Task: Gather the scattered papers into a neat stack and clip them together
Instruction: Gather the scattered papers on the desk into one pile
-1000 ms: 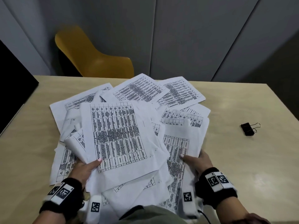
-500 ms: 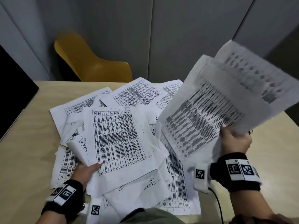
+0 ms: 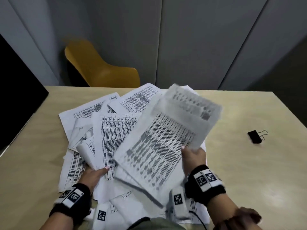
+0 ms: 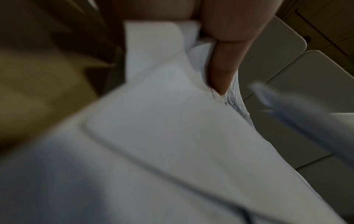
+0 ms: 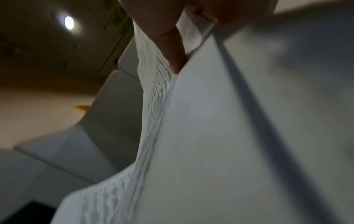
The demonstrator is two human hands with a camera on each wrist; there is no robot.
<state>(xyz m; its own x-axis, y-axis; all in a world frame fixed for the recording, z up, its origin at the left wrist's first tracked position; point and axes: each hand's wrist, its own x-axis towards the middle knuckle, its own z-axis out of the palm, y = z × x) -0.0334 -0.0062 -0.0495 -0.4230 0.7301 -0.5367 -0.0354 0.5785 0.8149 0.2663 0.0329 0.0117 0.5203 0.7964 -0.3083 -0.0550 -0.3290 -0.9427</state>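
At the near edge of the head view, two forearms reach in from the bottom, each wearing a black wristband [image 3: 205, 184] with white square coded tags; the patterns cannot be read as text. A dark, blurred garment edge is cut off at the bottom.

The left hand [image 3: 93, 175] lies low on the pile of papers [image 3: 114, 130] at the near left, thumb on top of a sheet's lower edge and the other fingers hidden beneath, gripping it. The left wrist view shows the thumb [image 4: 223, 75] pressed onto white paper; the rest is blurred.

The right hand [image 3: 192, 155] is raised above the pile and pinches a sheaf of lifted sheets [image 3: 159, 146] at their right edge, thumb on top. These sheets tilt over the pile and are motion-blurred. The right wrist view shows their undersides and edges fanned, with a finger between them.

The papers carry printed tables in dense black type, too small and blurred to read. They overlap at many angles across the middle of the pale wooden counter [image 3: 249, 171]; one near the left hand is curled.

Well apart on the right, a black binder clip [image 3: 255, 136] with wire handles lies alone on the counter.

Beyond the far edge stands a yellow chair [image 3: 101, 70], slightly blurred, before grey wall panels.
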